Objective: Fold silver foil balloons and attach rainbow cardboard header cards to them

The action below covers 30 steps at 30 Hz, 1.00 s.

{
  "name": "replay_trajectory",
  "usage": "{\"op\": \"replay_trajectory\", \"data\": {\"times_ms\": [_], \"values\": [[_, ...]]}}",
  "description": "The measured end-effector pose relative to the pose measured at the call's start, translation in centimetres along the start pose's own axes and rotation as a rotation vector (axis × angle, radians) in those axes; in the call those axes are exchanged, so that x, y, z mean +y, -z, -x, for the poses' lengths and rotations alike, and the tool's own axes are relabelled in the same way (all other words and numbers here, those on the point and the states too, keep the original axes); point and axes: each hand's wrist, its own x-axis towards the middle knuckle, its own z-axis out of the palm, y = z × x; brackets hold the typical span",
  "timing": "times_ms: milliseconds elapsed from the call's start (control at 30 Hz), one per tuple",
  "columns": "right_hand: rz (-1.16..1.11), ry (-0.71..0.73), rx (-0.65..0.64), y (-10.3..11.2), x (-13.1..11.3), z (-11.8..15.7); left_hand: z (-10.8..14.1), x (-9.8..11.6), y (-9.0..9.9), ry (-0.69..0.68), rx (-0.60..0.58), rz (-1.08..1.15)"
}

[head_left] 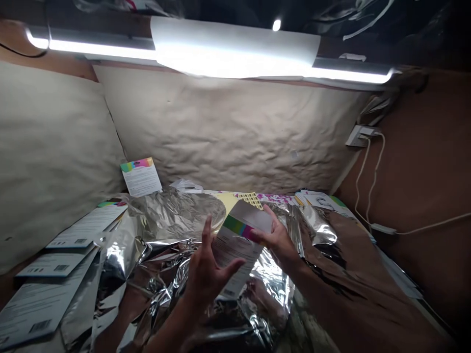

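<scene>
Crumpled foil sheeting (253, 314) lies beneath the hands; a round shape (184, 211) behind it is partly covered and cannot be identified. A leaflet (235, 247) stands above the foil, gripped at its edge by the right hand (275, 240). The left hand (209, 277) is open, its contact with the leaflet unclear.

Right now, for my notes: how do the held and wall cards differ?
The held card tilts between the left hand and right hand; the wall card leans on the paper backing. The held card's top looks bent; the wall card looks flat. Both have a coloured band above print.
</scene>
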Motion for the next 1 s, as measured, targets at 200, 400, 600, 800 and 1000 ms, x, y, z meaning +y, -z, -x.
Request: {"op": "replay_trajectory", "data": {"times_ms": [200, 400, 600, 800, 1000], "values": [[0.025, -0.272, -0.279, 1.8, 0.1, 0.1, -1.5, -1.1, 0.0, 0.392, -0.458, 0.822], [0.196, -0.383, -0.32, 2.7, 3.9, -0.1, -1.6, -3.4, -2.1, 0.544, -0.415, 0.765], [0.39, -0.383, -0.345, 3.9, 6.1, -0.9, -2.2, -5.2, -2.5, 0.413, -0.41, 0.462], [1.009, -0.168, -0.398, 4.2, 6.3, -1.7, -1.9, -5.3, -2.9, 0.23, -0.417, -0.099], [1.187, 0.007, -0.408, 3.7, 6.0, -0.3, -2.0, -5.1, -3.0, 0.061, -0.431, -0.257]]}}
